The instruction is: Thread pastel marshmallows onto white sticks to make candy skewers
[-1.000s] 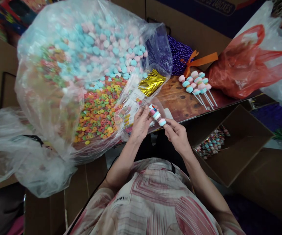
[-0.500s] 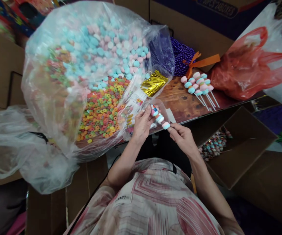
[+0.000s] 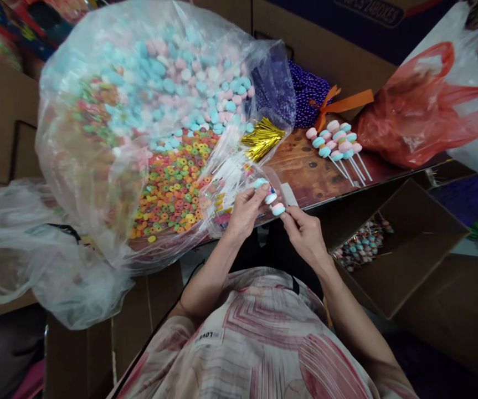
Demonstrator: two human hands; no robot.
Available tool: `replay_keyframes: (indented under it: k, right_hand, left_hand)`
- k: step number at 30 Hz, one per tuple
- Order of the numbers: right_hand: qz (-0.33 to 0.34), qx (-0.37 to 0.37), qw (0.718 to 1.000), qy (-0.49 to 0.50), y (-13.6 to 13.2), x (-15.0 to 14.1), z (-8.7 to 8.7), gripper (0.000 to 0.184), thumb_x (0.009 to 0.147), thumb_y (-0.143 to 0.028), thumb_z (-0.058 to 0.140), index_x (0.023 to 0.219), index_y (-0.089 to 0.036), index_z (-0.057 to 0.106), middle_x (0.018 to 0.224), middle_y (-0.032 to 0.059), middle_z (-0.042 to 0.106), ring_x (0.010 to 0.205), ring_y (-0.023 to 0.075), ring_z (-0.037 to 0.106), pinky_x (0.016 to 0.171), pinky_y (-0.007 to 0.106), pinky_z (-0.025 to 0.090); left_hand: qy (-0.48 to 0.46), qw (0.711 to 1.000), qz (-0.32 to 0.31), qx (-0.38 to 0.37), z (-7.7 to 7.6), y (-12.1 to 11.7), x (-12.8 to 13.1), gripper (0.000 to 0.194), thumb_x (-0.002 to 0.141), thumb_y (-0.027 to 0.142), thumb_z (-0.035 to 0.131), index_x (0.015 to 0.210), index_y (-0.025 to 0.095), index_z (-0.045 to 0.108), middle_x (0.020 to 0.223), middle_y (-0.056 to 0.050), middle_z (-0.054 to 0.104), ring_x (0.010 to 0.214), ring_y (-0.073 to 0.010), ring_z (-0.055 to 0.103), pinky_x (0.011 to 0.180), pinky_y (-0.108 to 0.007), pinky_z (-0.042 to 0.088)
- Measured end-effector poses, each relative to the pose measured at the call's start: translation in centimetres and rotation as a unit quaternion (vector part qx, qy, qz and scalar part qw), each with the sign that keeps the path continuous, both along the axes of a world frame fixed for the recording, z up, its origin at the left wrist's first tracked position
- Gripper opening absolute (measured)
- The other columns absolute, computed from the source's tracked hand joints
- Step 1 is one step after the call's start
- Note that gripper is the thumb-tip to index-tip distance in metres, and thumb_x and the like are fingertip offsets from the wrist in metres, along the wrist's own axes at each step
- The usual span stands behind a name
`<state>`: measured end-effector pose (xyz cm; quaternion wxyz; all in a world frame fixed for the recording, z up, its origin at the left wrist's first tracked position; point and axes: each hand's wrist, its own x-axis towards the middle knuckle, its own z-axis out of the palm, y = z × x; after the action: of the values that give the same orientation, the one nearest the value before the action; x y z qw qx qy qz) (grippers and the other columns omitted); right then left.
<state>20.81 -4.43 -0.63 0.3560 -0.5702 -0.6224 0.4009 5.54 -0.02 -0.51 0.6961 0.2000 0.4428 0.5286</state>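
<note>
Crumpled clear plastic [image 3: 64, 282] spreads at the far left, between eight and nine o'clock from the candy skewer [image 3: 271, 198] in the person's hands. At ten o'clock from the skewer, a big clear bag [image 3: 97, 30] holds pink and blue marshmallows [image 3: 168, 85], with colourful ring candies [image 3: 184, 188] massed at nine o'clock. The left hand [image 3: 245, 213] grasps the skewer's upper part from eight o'clock, thumb over the candies. Gold metallic strips [image 3: 262, 138] lie at twelve.

The skewer itself slants above the near edge of the desk [image 3: 297, 169], its lowest visible piece pink and blue. From between four and five o'clock the right hand [image 3: 305, 233] pinches its lower end (whether on stick or candy, I cannot tell). Purple beads [image 3: 307, 91] are heaped at one o'clock; marshmallow sticks [image 3: 340, 141] lie grouped at two, white ends pointing to five. Below desk level, around four o'clock, a cardboard box [image 3: 417, 260] contains more candy sticks [image 3: 361, 244]. Farther out at two sits a red plastic bag [image 3: 409, 122].
</note>
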Motion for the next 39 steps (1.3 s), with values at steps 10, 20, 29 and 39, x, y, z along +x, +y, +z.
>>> replay_keyframes:
  k: [10,20,29,39]
  right_hand:
    - [0.008,-0.063,0.989,0.134,0.7,-0.3,0.7,0.04,0.095,-0.048,0.059,0.066,-0.022,0.048,0.053,-0.0054,0.039,0.05,0.0094,0.032,0.049,0.025,0.025]
    - [0.014,-0.155,0.963,0.219,1.1,-0.4,0.3,0.04,0.085,-0.056,0.069,0.071,-0.019,0.061,0.045,-0.008,0.039,0.04,0.0057,0.024,0.041,0.023,0.017]
    - [0.004,-0.016,1.0,0.025,0.6,0.3,0.6,0.032,0.094,-0.041,0.057,0.07,-0.02,0.056,0.056,-0.0044,0.043,0.052,0.0096,0.037,0.053,0.025,0.029]
    - [-0.006,0.126,0.98,-0.154,0.2,-0.8,-1.0,0.028,0.099,-0.031,0.047,0.074,-0.022,0.054,0.058,-0.0018,0.045,0.052,0.0125,0.038,0.057,0.028,0.029]
  left_hand:
    - [-0.022,0.999,-0.021,0.013,0.5,0.6,-1.8,0.035,0.086,0.049,0.077,0.092,0.015,0.075,0.108,-0.012,0.079,0.101,-0.0229,0.076,0.094,-0.036,0.058]
    - [-0.036,0.998,0.049,0.021,0.1,0.9,-1.3,0.022,0.086,0.037,0.08,0.089,0.017,0.073,0.094,-0.006,0.08,0.094,-0.0189,0.077,0.083,-0.026,0.059]
    - [0.014,0.998,0.058,-0.01,0.2,0.6,-1.0,0.033,0.078,0.043,0.086,0.078,0.015,0.068,0.073,-0.001,0.073,0.073,-0.014,0.074,0.073,-0.023,0.058]
    - [0.038,0.997,0.063,-0.025,-0.1,0.1,-0.7,0.034,0.077,0.045,0.086,0.08,0.017,0.067,0.073,0.002,0.07,0.065,-0.009,0.068,0.069,-0.02,0.056]
